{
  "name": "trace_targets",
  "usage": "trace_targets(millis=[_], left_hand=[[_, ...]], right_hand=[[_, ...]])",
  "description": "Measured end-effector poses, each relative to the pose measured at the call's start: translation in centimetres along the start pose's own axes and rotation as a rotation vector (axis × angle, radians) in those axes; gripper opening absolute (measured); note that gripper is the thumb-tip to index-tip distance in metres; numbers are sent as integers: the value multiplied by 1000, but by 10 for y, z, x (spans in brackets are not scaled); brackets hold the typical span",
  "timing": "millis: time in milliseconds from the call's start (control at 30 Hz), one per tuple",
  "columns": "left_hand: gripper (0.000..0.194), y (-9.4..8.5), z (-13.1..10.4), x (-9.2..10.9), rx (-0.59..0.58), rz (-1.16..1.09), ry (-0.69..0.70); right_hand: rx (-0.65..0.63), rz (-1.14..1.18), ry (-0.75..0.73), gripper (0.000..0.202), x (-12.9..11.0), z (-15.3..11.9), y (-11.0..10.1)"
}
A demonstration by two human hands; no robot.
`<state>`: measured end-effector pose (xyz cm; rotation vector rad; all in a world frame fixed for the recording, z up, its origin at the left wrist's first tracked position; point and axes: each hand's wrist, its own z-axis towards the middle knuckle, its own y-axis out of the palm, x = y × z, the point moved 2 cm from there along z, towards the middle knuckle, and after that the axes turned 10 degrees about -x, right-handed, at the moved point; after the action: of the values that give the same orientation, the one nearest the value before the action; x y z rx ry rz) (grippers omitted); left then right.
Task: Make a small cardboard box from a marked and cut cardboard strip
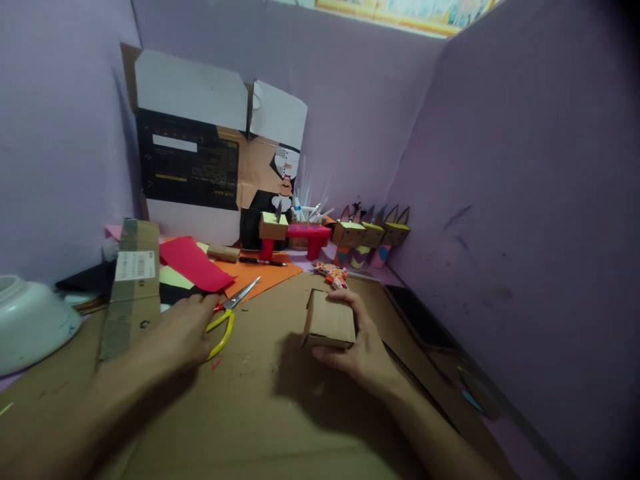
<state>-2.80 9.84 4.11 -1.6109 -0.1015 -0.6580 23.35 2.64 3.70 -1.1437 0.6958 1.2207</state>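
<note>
My right hand (365, 353) grips a small brown cardboard box (330, 321), thumb along its lower near edge and fingers over its far side. The box is held a little above the cardboard sheet and casts a shadow to its left. My left hand (183, 333) is closed at the handles of yellow-handled scissors (227, 327), covering their near ends. The blades point away to the upper right, slightly apart. Beyond that hand lie red paper (195, 263) and orange paper (265, 275). A patterned scrap (331, 272) lies just past the box.
A large cardboard sheet (240, 420) covers the table. To the left are a white bowl (35, 327) and a taped cardboard strip (133, 287). Box-headed paper figures (373, 235) and an unfolded carton (190, 160) stand at the back. A dark flat object (417, 317) lies along the right wall.
</note>
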Motion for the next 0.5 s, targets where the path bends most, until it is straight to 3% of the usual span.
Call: trace_targets(millis=[100,233,333,500], left_hand=[[50,8,4,-6,-95,247,-29],[44,16,6,-1,-45,330,-59],[37,10,6,4,58,247,-91],[35,-19,-6,24,214,-89,-54]], right_hand=[[-7,26,24,62,2,0,0],[-13,26,12,63,3,-1,1],[-18,64,21,64,2,0,0],[-21,80,27,69,3,3,-4]])
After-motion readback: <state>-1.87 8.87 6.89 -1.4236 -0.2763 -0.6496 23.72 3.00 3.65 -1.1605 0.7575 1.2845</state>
